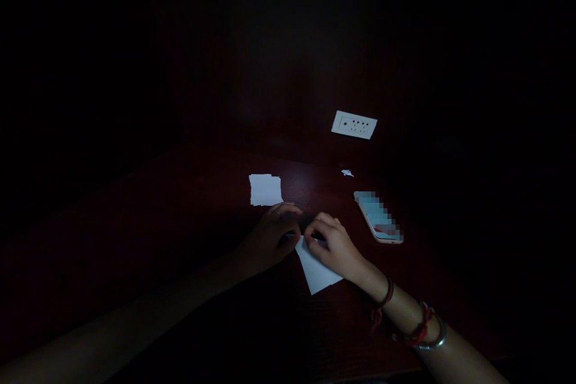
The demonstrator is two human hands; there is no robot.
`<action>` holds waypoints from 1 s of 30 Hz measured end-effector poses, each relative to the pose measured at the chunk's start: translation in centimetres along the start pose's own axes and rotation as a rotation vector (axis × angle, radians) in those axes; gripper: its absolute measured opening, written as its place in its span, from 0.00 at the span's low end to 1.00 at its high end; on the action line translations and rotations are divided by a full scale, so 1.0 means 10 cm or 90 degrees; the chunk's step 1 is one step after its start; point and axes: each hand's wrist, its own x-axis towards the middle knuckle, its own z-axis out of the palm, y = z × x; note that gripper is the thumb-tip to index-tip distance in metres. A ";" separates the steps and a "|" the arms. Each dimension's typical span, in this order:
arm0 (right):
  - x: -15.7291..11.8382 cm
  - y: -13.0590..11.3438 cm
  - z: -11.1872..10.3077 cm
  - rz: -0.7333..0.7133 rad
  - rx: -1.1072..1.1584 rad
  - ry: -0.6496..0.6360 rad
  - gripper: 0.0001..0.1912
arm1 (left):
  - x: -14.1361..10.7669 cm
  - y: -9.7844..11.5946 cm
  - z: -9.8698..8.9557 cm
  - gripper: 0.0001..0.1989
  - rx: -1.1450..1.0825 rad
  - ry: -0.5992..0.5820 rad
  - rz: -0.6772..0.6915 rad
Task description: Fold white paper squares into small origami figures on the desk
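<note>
A white sheet of paper (318, 270) lies on the dark table below my hands, and a second edge shows at its lower right. My right hand (333, 243) is closed over its upper part, thumb and fingertips pinching near the top edge. At the paper's upper left corner, my left hand (272, 233) has its thumb and index finger pressed together on the edge. The fingertips of both hands almost meet. Just beyond my left hand sits a small uneven stack of white paper pieces (265, 189).
A phone (380, 219) with a lit screen and pink case lies to the right. Behind it is a small crumpled white scrap (347, 173). A white socket plate (354, 125) is on the back wall. The reddish table (202, 192) fades into darkness around the edges.
</note>
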 end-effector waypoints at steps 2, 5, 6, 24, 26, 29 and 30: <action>0.00 0.01 0.00 0.000 0.001 -0.017 0.03 | -0.01 -0.01 -0.02 0.04 -0.011 0.001 0.000; -0.01 0.09 -0.01 0.006 -0.003 -0.024 0.03 | -0.05 -0.06 -0.07 0.05 -0.022 -0.001 -0.023; -0.02 0.13 -0.02 0.010 -0.006 -0.025 0.03 | -0.07 -0.08 -0.09 0.05 -0.025 0.000 -0.036; -0.03 0.10 -0.01 -0.043 -0.022 -0.041 0.05 | -0.03 -0.10 -0.10 0.05 -0.011 -0.028 -0.010; -0.04 0.13 0.00 -0.030 -0.006 -0.040 0.05 | -0.04 -0.18 -0.11 0.05 0.000 -0.032 -0.008; -0.06 0.17 -0.01 -0.010 0.013 -0.032 0.05 | -0.08 -0.33 -0.14 0.05 0.025 -0.022 -0.022; -0.06 0.19 -0.02 -0.003 0.022 -0.029 0.05 | -0.09 -0.38 -0.15 0.05 0.035 -0.016 -0.034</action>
